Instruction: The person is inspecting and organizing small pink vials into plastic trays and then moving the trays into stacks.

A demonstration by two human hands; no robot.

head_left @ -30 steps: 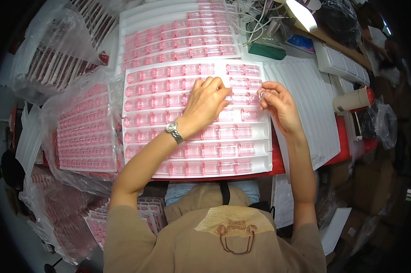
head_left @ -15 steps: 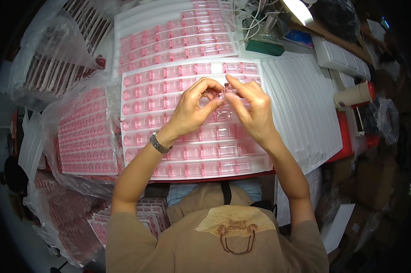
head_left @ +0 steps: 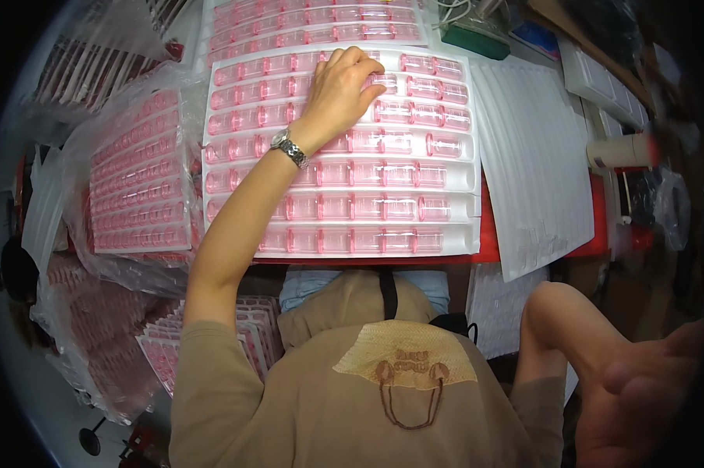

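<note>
Tray (head_left: 461, 168) — right hand (head_left: 640, 390) now off it

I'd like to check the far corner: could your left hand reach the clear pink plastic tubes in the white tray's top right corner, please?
Probably yes: the left hand already rests on the white tray's upper rows, and nothing lies between it and the clear pink plastic tubes.

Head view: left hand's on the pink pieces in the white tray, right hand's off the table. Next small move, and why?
Probably bring the right hand back up to the tray. The left hand rests alone on the pink pieces in the upper rows, fingers curled over one, while the right hand hangs low by the lap, away from the tray.
</note>
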